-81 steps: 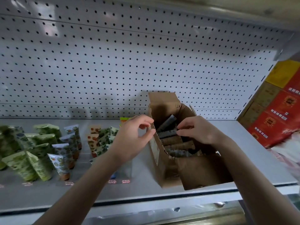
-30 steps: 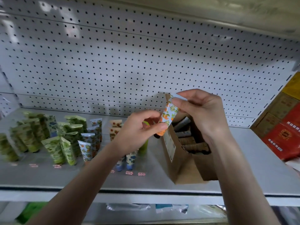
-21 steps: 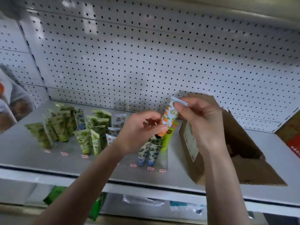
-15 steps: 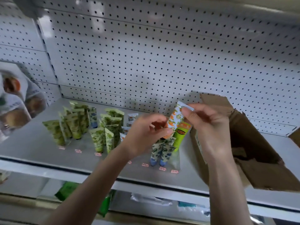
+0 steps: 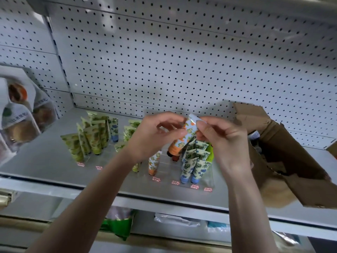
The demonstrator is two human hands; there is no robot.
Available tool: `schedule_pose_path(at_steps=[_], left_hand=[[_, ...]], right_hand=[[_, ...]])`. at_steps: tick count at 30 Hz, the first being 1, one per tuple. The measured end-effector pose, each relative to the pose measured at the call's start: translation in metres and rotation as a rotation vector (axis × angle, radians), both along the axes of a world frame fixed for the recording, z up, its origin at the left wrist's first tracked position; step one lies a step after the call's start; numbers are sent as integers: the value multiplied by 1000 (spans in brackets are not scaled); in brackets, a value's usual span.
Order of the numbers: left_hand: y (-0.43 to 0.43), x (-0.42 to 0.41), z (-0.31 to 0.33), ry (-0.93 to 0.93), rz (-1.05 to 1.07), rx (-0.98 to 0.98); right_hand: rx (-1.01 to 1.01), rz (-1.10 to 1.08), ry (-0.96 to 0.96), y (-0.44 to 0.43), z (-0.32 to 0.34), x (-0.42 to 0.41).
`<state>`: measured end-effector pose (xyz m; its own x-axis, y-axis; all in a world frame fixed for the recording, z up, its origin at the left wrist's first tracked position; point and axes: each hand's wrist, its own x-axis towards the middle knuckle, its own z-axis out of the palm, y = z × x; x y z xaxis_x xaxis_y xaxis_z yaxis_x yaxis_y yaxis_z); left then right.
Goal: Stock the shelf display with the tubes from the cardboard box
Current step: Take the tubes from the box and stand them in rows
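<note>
A white pegboard back panel (image 5: 182,61) with rows of dark holes rises behind a grey metal shelf (image 5: 45,161). Soft overhead light glares on it. A green packet (image 5: 116,227) lies on the level below.

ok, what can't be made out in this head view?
Head view only:
- cardboard box: right side cut by frame edge, inside in shadow, tube count unclear.
- orange-print tube: partly covered by left hand and right hand, which pinch it.
- price labels: too small to read.
- pouches at left: blurred.

The cardboard box (image 5: 277,136) runs off the right edge, its contents mostly hidden; left of it, the red price labels (image 5: 156,179) are unreadable.
</note>
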<state>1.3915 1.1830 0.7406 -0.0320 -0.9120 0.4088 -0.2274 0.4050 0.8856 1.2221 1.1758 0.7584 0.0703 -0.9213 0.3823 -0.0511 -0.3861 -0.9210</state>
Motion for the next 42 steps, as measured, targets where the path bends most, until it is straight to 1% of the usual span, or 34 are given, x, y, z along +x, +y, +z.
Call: schedule_pose_path(at_steps=[4,8,13,21,27,33,42], left_hand=[[3,15,-5,-42,4,13],[6,21,-6,-58,10,1],[0,23,-6,-89,31,32],[-25,32,2,-208,58,-27],[-47,39,3,-349,51,-74],[-68,43,-1,-390,98,-69],[-93,43,-7,-477,60,-18]], right_hand=[[-3,8,123,3,-9,17],[-3,-19,206,2,-17,26],[-73,-66,259,-1,-17,30],[-123,-190,378,-22,-16,40],[-131,-223,437,-43,-17,48],[-126,-213,472,-67,-21,54],[-156,-172,534,-89,-28,54]])
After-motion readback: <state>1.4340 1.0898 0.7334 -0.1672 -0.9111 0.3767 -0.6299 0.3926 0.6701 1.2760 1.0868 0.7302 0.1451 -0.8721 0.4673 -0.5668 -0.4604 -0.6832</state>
